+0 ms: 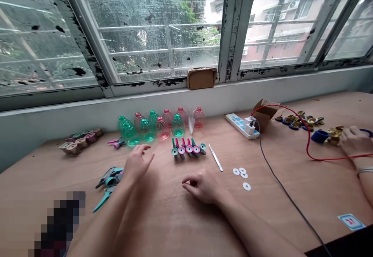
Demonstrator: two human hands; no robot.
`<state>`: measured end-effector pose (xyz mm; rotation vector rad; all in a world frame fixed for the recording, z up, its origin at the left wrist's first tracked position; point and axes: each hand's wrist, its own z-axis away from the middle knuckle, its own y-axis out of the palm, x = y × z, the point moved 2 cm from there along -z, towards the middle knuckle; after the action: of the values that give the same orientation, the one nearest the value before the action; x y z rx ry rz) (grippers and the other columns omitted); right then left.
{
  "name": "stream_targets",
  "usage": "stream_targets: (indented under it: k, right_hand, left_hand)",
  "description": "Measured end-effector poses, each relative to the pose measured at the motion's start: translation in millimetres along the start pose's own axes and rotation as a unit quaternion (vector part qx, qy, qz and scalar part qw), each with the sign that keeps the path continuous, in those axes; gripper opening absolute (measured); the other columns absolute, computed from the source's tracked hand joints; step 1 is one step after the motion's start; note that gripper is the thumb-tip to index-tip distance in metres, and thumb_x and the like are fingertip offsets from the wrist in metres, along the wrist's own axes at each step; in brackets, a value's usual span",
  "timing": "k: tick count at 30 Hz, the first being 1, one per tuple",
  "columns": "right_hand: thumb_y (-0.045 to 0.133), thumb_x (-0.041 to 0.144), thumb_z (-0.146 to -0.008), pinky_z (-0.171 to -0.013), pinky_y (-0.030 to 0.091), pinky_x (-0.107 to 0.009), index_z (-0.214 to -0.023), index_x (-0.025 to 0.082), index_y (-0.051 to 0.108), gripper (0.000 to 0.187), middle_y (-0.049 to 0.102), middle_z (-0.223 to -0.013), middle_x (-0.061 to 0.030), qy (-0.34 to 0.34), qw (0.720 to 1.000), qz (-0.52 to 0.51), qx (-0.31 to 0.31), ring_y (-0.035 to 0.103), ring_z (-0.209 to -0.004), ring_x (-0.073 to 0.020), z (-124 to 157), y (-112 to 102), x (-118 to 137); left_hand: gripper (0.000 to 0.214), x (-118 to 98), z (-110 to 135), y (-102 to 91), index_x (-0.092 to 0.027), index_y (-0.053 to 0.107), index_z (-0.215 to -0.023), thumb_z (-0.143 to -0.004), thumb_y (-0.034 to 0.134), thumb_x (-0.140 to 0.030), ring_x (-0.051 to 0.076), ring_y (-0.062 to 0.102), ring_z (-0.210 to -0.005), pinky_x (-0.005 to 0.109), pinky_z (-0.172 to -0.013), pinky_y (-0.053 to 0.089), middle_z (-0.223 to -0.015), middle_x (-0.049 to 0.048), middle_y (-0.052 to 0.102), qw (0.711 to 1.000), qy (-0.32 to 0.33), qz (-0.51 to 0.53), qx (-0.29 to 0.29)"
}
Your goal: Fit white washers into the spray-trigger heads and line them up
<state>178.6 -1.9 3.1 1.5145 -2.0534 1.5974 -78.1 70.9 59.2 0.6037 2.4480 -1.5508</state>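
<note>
My left hand [137, 163] hovers over the table with its fingers apart and holds nothing. It is nearest to the clear green and pink plastic bottles [148, 131], which stand upright in a cluster against the wall. Low over the wood, my right hand [202, 186] has its fingers curled in, and nothing shows in them. Beyond it lies a row of green and pink spray trigger heads [189, 149], their round openings facing me. White tweezers [216, 157] rest to their right. Several white ring washers [246, 186] lie farther right. Loose teal and grey trigger parts [110, 181] lie beside my left forearm.
Brown and pink cup-like parts [79, 143] sit at the far left. A white power strip [241, 126], an open cardboard box [264, 114], a red cable [308, 140] and a black cord [279, 187] are right. Another person's hand [356, 140] is beside blue and gold parts [320, 136].
</note>
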Motion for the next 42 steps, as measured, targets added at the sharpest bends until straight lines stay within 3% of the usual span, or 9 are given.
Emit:
stream_targets:
  k: [6, 11, 18, 21, 23, 27, 32, 36, 42]
  right_hand:
    - [0.059, 0.023, -0.083, -0.055, 0.036, -0.021, -0.078, 0.021, 0.072, 0.014, 0.067, -0.06, 0.0016, 0.0, 1.0, 0.007, 0.005, 0.057, -0.053, -0.0101, 0, 1, 0]
    - [0.06, 0.023, -0.082, -0.056, 0.038, -0.021, -0.079, 0.021, 0.073, 0.014, 0.068, -0.061, 0.0012, 0.005, 1.0, 0.002, 0.013, 0.058, -0.054, -0.0102, 0, 3, -3]
    - [0.06, 0.023, -0.081, -0.056, 0.037, -0.021, -0.079, 0.022, 0.073, 0.013, 0.069, -0.065, 0.0012, 0.002, 0.999, 0.023, 0.024, 0.059, -0.058, -0.0104, 0, 2, -2]
    - [0.06, 0.022, -0.082, -0.058, 0.038, -0.021, -0.079, 0.022, 0.073, 0.012, 0.069, -0.067, 0.0012, -0.013, 0.998, 0.045, 0.031, 0.06, -0.059, -0.0108, -3, 2, 1]
    - [0.06, 0.024, -0.082, -0.059, 0.038, -0.021, -0.081, 0.023, 0.073, 0.013, 0.07, -0.069, 0.0007, -0.007, 0.997, 0.063, 0.032, 0.06, -0.061, -0.0111, -7, -8, 1]
    - [0.059, 0.031, -0.083, -0.061, 0.04, -0.023, -0.08, 0.021, 0.073, 0.017, 0.071, -0.075, -0.002, 0.097, 0.987, 0.13, 0.0, 0.061, -0.067, -0.0135, 1, -64, -16]
    - [0.062, 0.031, -0.077, -0.06, 0.038, -0.025, -0.081, 0.021, 0.074, 0.016, 0.072, -0.084, -0.0052, 0.277, 0.923, 0.266, 0.028, 0.063, -0.076, -0.0189, 46, -129, -57]
    - [0.062, 0.027, -0.075, -0.064, 0.04, -0.024, -0.093, 0.023, 0.073, 0.022, 0.071, -0.092, -0.0032, 0.271, 0.926, 0.251, 0.072, 0.062, -0.08, -0.0175, 65, -129, -77]
    - [0.065, 0.023, -0.069, -0.059, 0.038, -0.024, -0.079, 0.019, 0.071, 0.012, 0.069, -0.078, -0.0032, 0.295, 0.931, 0.193, 0.09, 0.059, -0.07, -0.0164, 55, -127, -87]
  left_hand:
    - [0.03, 56, -6, -15.7, -0.021, 0.07, -0.091, -0.064, 0.056, -0.025, 0.03, 0.06, -0.099, 0.036, -0.085, 0.047, -0.106, 0.0096, 0.062, 0.98, -0.05, -0.141, 0.132]
    - [0.023, 53, -11, -8.5, -0.02, 0.072, -0.077, -0.057, 0.061, -0.024, 0.033, 0.057, -0.1, 0.039, -0.085, 0.047, -0.101, 0.0104, 0.062, 0.979, -0.048, -0.153, 0.125]
    - [0.031, -7, 15, -33.6, -0.02, 0.067, -0.094, -0.073, 0.061, -0.042, 0.023, 0.058, -0.086, 0.035, -0.078, 0.048, -0.103, 0.0063, 0.059, 0.989, -0.08, -0.048, -0.116]
    - [0.03, -41, 45, -17.8, -0.018, 0.063, -0.099, -0.077, 0.062, -0.039, 0.017, 0.054, -0.072, 0.029, -0.068, 0.047, -0.092, 0.004, 0.058, 0.97, -0.028, 0.04, -0.239]
    - [0.026, -58, 61, 0.7, -0.016, 0.061, -0.097, -0.077, 0.064, -0.033, 0.016, 0.053, -0.072, 0.028, -0.068, 0.046, -0.09, 0.0043, 0.057, 0.961, 0.028, 0.08, -0.264]
    - [0.016, -68, 76, 30.4, -0.017, 0.06, -0.091, -0.079, 0.062, -0.028, 0.015, 0.054, -0.072, 0.026, -0.066, 0.045, -0.083, 0.003, 0.057, 0.969, 0.088, 0.153, -0.174]
    - [0.017, -68, 76, 43.3, -0.02, 0.059, -0.096, -0.083, 0.058, -0.032, 0.018, 0.059, -0.084, 0.028, -0.074, 0.046, -0.091, 0.003, 0.061, 0.976, 0.102, 0.192, 0.016]
    - [0.016, -73, 77, 46.2, -0.022, 0.06, -0.095, -0.083, 0.058, -0.032, 0.018, 0.059, -0.086, 0.028, -0.076, 0.045, -0.093, 0.0018, 0.062, 0.973, 0.101, 0.192, 0.081]
    - [0.014, -79, 82, 45.4, -0.023, 0.062, -0.093, -0.081, 0.059, -0.03, 0.018, 0.06, -0.088, 0.027, -0.076, 0.042, -0.094, 0.001, 0.064, 0.966, 0.11, 0.2, 0.125]
